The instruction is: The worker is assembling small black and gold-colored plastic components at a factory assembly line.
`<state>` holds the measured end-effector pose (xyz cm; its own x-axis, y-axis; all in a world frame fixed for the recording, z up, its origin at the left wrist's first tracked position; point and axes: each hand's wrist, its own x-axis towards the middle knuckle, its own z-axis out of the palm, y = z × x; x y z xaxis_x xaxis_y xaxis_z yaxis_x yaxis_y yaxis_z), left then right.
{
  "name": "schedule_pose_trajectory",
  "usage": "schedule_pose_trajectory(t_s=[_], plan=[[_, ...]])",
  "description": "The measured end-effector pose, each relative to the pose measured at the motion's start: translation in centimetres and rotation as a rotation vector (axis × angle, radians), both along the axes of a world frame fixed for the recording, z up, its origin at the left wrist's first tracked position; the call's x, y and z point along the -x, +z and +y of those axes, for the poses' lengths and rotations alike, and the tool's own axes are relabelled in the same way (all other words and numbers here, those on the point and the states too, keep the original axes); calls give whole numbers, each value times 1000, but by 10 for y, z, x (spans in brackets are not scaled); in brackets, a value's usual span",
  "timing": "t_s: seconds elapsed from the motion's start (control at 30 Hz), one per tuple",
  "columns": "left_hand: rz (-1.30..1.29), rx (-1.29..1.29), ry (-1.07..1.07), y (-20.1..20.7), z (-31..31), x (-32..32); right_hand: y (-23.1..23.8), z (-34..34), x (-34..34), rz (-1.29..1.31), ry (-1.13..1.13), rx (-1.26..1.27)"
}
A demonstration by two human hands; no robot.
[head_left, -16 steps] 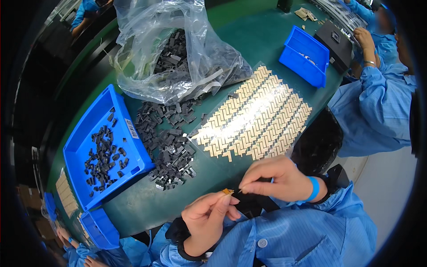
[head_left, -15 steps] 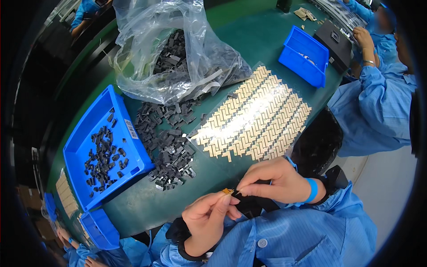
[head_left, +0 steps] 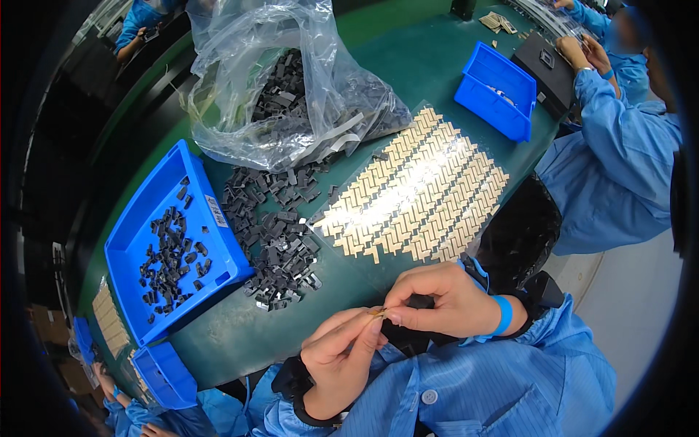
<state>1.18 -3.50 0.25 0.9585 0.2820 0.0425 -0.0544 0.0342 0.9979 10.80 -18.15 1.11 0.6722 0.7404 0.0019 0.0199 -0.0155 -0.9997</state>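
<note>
Just over my lap, my left hand [head_left: 341, 355] pinches a small yellowish piece [head_left: 378, 313] between thumb and forefinger. It is too small and too covered by fingertips to tell its kind. My right hand [head_left: 450, 300], with a blue band at the wrist, is closed in a pinch against the same spot, its fingertips meeting those of the left. Whatever the right fingers hold is hidden. Beyond my hands lies a clear sheet with rows of small tan pieces [head_left: 422, 197] on the green table. Left of it is a heap of small black plastic parts [head_left: 280, 247].
A clear plastic bag [head_left: 255, 142] of black parts stands at the back. Blue trays flank the work: a large tray [head_left: 233, 255] left with black parts, a small bin [head_left: 171, 379] near left, another bin [head_left: 520, 131] far right. A co-worker in blue [head_left: 619, 167] sits at right.
My right fingers have closed in on the small piece, and both hands' fingertips now meet. The piece shows less than before. The co-worker's hands at right have moved.
</note>
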Motion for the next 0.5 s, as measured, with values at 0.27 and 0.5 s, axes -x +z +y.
schedule_pose_trajectory(t_s=[0.27,0.5], plan=[[51,283,29,-6,1,1,1,0,-1,-24,48,-8],[-100,-62,151,-4,-1,-1,-2,3,3,326,56,-84]])
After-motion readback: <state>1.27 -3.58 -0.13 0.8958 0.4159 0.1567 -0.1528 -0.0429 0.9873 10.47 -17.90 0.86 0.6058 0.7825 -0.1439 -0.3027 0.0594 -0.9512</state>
